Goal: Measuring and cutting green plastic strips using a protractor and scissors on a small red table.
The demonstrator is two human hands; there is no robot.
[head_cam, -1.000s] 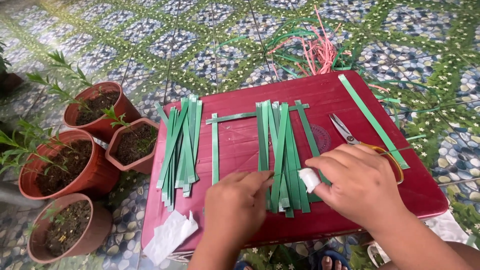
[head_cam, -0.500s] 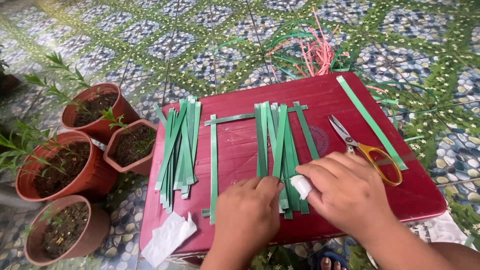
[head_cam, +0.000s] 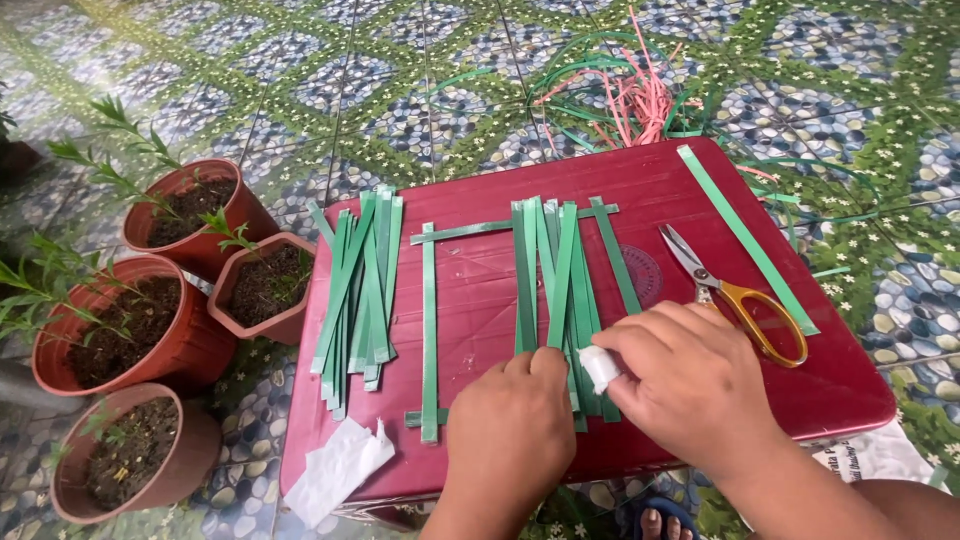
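The bunch of green strips [head_cam: 556,290] lies lengthwise on the middle of the red table [head_cam: 660,190], its near ends running under my two hands. My left hand [head_cam: 510,420] lies flat, fingers down, pressing on those near ends; it is closed around nothing that I can see. My right hand [head_cam: 690,375] sits just beside it, thumb and forefinger pinched on a small white wad [head_cam: 600,367], perhaps tissue or cloth, which touches the strips. A crosswise green strip [head_cam: 510,225] runs under or over the far ends of the bunch; I cannot tell which from here.

Left of the bunch a single upright strip [head_cam: 429,320] lies apart, with a short piece crossing its near end. Further left is a loose second pile of strips [head_cam: 360,285], fanned slightly. Scissors with yellow handles [head_cam: 735,295] lie to the right of my right hand, and beyond them one long strip [head_cam: 745,235] slants along the table's edge. A crumpled white paper [head_cam: 335,470] rests at the near left corner. Terracotta pots [head_cam: 150,330] with soil stand on the tiled floor at left, and a tangle of pink and green ribbon [head_cam: 620,95] lies behind the table.
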